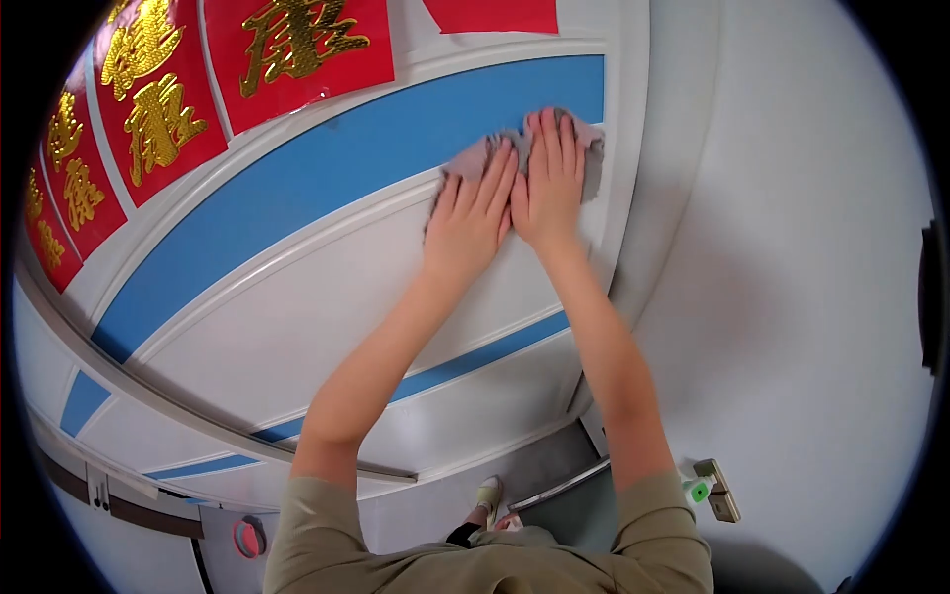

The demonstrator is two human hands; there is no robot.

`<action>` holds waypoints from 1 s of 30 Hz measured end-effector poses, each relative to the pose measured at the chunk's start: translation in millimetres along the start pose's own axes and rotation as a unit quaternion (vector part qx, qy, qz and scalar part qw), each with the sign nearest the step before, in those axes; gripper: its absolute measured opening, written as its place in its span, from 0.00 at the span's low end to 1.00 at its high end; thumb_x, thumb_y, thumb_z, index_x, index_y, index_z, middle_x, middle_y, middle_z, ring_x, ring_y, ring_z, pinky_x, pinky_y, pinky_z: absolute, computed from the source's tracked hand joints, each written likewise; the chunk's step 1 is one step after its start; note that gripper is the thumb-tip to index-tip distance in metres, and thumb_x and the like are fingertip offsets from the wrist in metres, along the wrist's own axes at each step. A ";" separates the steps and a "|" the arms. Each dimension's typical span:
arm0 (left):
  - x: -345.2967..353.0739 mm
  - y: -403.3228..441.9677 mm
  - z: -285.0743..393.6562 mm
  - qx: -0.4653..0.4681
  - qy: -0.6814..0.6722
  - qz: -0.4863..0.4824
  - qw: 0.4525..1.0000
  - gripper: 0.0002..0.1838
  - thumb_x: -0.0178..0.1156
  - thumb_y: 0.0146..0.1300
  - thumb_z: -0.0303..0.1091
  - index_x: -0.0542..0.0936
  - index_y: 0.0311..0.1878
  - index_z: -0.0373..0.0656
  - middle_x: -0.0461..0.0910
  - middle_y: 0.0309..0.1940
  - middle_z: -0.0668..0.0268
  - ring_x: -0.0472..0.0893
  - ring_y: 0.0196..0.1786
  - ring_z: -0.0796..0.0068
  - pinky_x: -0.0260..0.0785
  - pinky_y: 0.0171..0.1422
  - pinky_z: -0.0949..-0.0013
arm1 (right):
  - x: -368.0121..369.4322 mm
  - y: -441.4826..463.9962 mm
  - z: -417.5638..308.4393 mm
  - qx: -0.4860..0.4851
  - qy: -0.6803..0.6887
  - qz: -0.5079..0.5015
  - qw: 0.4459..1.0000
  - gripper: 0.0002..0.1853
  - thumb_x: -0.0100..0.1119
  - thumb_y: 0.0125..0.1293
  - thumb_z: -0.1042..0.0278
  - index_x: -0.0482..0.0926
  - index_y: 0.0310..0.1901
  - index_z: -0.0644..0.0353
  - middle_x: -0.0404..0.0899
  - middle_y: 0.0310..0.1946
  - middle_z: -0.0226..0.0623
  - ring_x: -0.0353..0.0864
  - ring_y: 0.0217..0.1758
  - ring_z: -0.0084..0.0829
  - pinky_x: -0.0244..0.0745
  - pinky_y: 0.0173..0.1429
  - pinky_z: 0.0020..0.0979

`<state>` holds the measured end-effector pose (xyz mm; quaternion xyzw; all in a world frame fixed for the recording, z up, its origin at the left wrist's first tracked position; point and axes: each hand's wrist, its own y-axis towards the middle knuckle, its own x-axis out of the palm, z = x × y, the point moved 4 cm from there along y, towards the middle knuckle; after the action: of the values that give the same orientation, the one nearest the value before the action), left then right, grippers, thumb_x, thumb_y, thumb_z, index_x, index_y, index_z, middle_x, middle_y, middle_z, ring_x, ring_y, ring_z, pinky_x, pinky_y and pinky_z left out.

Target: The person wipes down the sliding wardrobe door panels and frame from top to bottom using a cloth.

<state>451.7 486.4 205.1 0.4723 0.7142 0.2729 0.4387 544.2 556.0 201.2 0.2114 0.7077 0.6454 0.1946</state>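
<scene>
A grey-pink cloth (pixel 475 158) lies flat against the upper right part of a white and blue panel (pixel 297 188). My left hand (pixel 469 213) presses on the cloth's left part, fingers stretched out and slightly apart. Beside it, my right hand (pixel 551 183) presses the cloth's right part, its fingers stretched upward. The two hands nearly meet at the thumbs. Cloth edges show above and beside the fingers, over the blue band and its white moulding.
Red sheets with gold characters (pixel 307 49) hang at the upper left. A pale wall (pixel 792 247) runs along the right, with a wall plate (pixel 723 490) and a green and white object (pixel 699 489) low down. A pink round object (pixel 247 538) is at the lower left.
</scene>
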 end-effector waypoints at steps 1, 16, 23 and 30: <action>2.8 -10.3 5.2 0.012 0.013 -0.020 1.000 0.31 0.52 0.58 0.43 0.65 0.65 0.43 0.63 0.66 0.67 0.67 0.61 0.70 0.57 0.66 0.64 | -0.9 -10.0 0.9 0.015 0.013 -0.022 1.000 0.31 0.44 0.58 0.60 0.62 0.65 0.61 0.57 0.67 0.42 0.55 0.70 0.45 0.45 0.69 0.51; -6.7 86.4 4.6 -0.004 -0.021 0.065 0.998 0.29 0.52 0.58 0.37 0.65 0.63 0.37 0.62 0.65 0.60 0.61 0.68 0.62 0.53 0.69 0.58 | -20.6 77.6 33.2 -0.043 -0.066 0.003 0.997 0.31 0.44 0.59 0.64 0.59 0.65 0.65 0.57 0.67 0.47 0.54 0.70 0.46 0.46 0.71 0.48; 19.6 56.3 35.3 0.060 -0.004 0.015 0.998 0.30 0.51 0.58 0.39 0.64 0.64 0.38 0.62 0.66 0.61 0.65 0.64 0.64 0.55 0.68 0.62 | -27.2 24.2 50.7 -0.012 -0.056 -0.033 0.998 0.31 0.41 0.60 0.66 0.57 0.65 0.71 0.54 0.67 0.51 0.52 0.71 0.47 0.45 0.72 0.45; 3.7 123.2 19.9 0.048 -0.012 0.063 0.997 0.31 0.52 0.57 0.37 0.63 0.64 0.33 0.62 0.65 0.57 0.63 0.66 0.61 0.54 0.69 0.62 | -35.7 106.2 67.4 -0.095 0.000 0.013 0.995 0.32 0.40 0.60 0.68 0.53 0.66 0.72 0.51 0.68 0.55 0.50 0.71 0.51 0.44 0.72 0.44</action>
<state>522.3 539.2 293.6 0.5406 0.6898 0.2593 0.4059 616.1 600.7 300.9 0.2018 0.6406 0.7118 0.2054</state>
